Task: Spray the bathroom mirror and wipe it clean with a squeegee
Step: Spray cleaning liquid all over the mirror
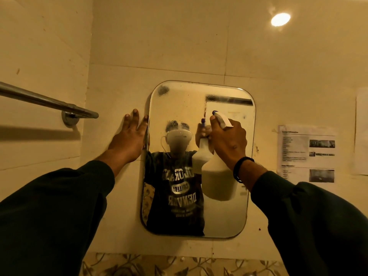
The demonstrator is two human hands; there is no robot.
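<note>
right hand (229,140) gripping spray bottle (219,180) before mirror (179,100), left hand (129,136) flat, fingers straight, at mirror's edge

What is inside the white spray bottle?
The translucent white plastic spray bottle in the right hand shows a pale, cloudy liquid filling much of its wide body. The hand covers its neck and trigger, so nothing can be seen inside there.

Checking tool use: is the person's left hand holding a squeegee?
No, the left hand presses flat with straight fingers on the tiled wall beside the rounded rectangular mirror, holding nothing.
</note>
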